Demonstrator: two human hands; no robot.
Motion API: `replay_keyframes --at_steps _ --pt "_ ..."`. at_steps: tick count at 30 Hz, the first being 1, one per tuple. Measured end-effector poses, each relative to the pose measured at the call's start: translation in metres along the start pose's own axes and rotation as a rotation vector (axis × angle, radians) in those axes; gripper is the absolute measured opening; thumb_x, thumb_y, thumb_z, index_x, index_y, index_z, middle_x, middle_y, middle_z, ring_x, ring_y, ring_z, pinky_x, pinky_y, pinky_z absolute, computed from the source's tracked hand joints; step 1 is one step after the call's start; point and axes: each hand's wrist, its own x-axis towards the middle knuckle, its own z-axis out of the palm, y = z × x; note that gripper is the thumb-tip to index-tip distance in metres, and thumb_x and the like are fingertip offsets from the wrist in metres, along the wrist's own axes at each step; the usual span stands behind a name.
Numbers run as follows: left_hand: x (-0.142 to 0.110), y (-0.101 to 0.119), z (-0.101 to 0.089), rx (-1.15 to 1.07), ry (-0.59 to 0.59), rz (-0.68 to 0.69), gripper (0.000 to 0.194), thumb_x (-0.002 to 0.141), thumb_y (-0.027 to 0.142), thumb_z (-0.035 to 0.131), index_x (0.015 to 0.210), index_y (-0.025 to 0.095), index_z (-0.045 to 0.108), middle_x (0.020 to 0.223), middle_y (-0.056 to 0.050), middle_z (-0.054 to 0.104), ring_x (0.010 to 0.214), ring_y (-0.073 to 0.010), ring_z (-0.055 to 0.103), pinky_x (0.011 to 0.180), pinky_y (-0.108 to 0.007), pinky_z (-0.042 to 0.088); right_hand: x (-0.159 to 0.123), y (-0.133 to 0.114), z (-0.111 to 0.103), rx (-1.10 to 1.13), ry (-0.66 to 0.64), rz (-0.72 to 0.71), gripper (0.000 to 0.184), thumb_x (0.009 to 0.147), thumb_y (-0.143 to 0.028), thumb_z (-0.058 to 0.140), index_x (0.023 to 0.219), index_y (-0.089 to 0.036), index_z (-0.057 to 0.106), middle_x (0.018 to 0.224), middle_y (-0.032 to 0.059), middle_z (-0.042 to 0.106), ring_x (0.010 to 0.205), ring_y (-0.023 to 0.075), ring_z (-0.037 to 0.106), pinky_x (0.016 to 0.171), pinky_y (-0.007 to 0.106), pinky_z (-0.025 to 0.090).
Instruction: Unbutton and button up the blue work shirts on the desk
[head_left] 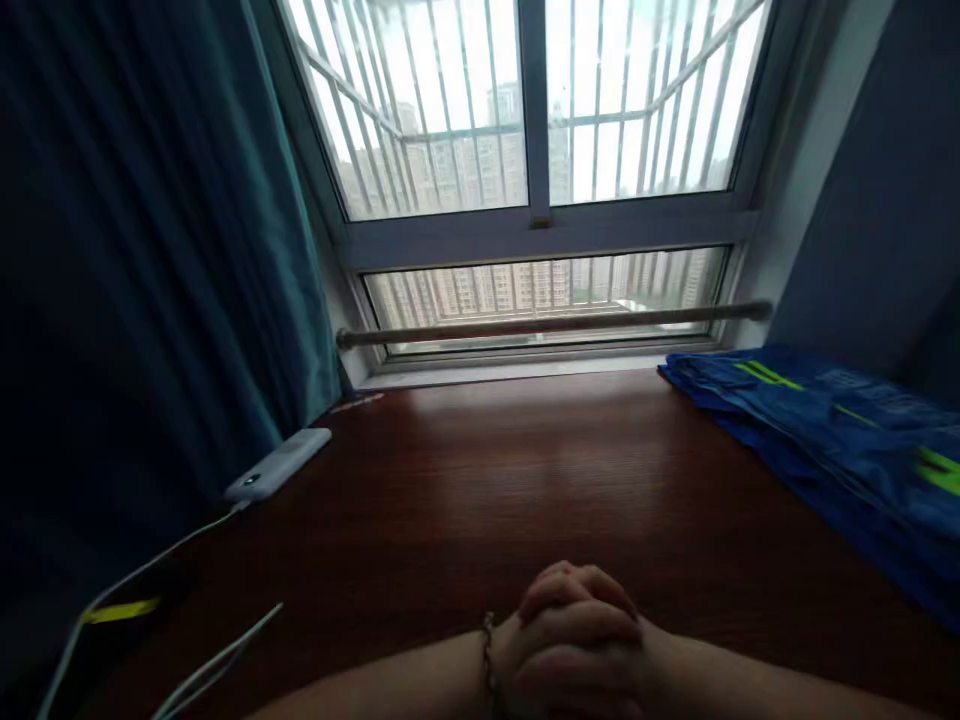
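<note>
My left hand [523,648] and my right hand [649,645] are clasped together, fingers interlaced, at the lower middle of the head view. They rest at the near part of a dark reddish-brown wooden surface [487,480]. A chain bracelet [489,650] circles the left wrist. Between the closed fingers no object shows; the palms are hidden.
At the left, a white power strip or power bank [279,464] with a white cable [165,550] lies beside a blue curtain [225,250]. Another white cable end [225,655] lies nearer. Folded blue fabric [810,430] with yellow-green marks is at right. A barred window [540,240] stands behind.
</note>
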Motion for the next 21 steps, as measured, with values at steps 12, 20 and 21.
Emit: replay_keyframes --at_steps 12,20,21 --pt "0.008 0.01 -0.012 0.051 -0.055 -0.15 0.028 0.082 0.025 0.044 0.108 0.017 0.047 0.092 -0.007 0.06 0.076 -0.012 0.057 0.07 -0.023 0.046 -0.046 -0.011 -0.182 -0.581 0.32 0.304 0.045 0.078 -0.041 0.047 0.117 -0.017 0.049 0.115 0.0089 0.053 0.102 0.0209 0.051 0.087 0.033 0.039" --pt "0.009 0.008 -0.01 0.269 -0.148 0.04 0.02 0.081 0.021 0.042 0.088 0.013 0.059 0.082 -0.008 0.062 0.071 -0.011 0.057 0.066 -0.018 0.044 -0.133 0.108 -0.272 -1.41 1.09 0.717 0.034 0.081 -0.036 0.039 0.091 -0.011 0.06 0.096 0.0158 0.058 0.093 0.0262 0.052 0.078 0.036 0.04" --pt "0.009 0.007 -0.01 0.277 -0.147 0.044 0.02 0.082 0.021 0.042 0.088 0.013 0.059 0.081 -0.008 0.062 0.071 -0.011 0.057 0.066 -0.018 0.044 -0.136 0.107 -0.273 -1.412 1.149 0.677 0.035 0.083 -0.034 0.035 0.093 -0.011 0.059 0.097 0.015 0.058 0.091 0.0247 0.053 0.077 0.034 0.04"
